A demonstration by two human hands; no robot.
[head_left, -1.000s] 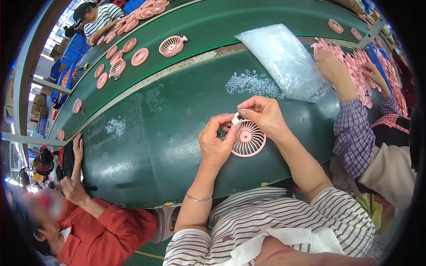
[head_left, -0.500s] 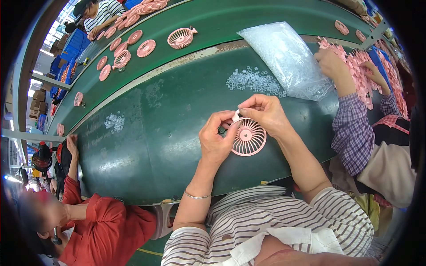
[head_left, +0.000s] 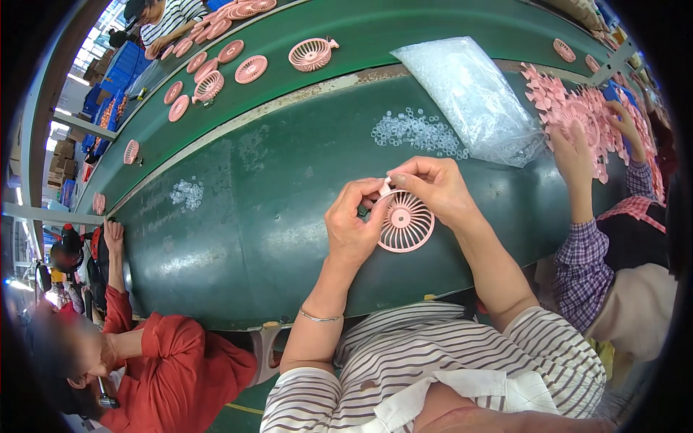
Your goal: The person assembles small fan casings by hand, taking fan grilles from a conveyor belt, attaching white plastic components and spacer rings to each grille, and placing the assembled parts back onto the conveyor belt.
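Above the green worktable, a round pink fan grille [head_left: 406, 232] with radial slats hangs between my two hands. My left hand [head_left: 351, 222] is closed on its edge and on the short pale neck [head_left: 385, 187] at its top. The thumb and fingertips of my right hand [head_left: 438, 190] are pinched together at the end of that neck. Anything small between them is hidden. Beyond my hands lies a pile of small clear plastic rings [head_left: 417, 134].
A clear bag of rings [head_left: 473, 101] lies beyond my right hand; a smaller ring pile [head_left: 186, 193] sits left. Behind runs a green belt [head_left: 390, 36] carrying pink grilles [head_left: 312, 55]. At right a co-worker's hand [head_left: 572, 153] touches pink fan blades [head_left: 567, 97]; a red-sleeved person sits left.
The pink parts on the belt have shifted right. The right-hand co-worker's hand has moved from beside the bag down to the pink blades. My own hands have hardly moved.
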